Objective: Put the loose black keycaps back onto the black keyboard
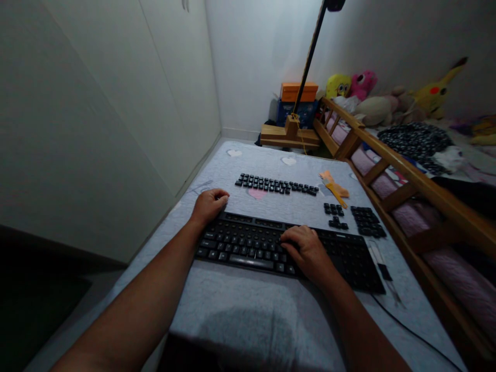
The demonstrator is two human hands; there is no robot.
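Note:
A black keyboard point(251, 262) lies on a cloth-covered table, keys in place on its lower-left rows. Bare key positions show along its upper rows and right side. Past its top left corner is my left hand point(210, 205), fingers curled and pressed together; whatever is in them is hidden. My right hand point(308, 247) rests over the keyboard right of the middle, closed, fingertips down at the keys. Whether a key is pinched there cannot be made out. Loose keycaps point(277, 185) stand in rows behind the keyboard, with more keycaps point(366, 221) grouped at the right.
A yellow-handled tool point(336, 194) lies on an orange cloth point(341, 190). Beside the keyboard's right end is a thin tool with a dark grip point(385, 272). A cable point(414, 330) runs toward the front right. A wooden bed rail point(411, 175) borders the right, a white cabinet point(116, 103) the left.

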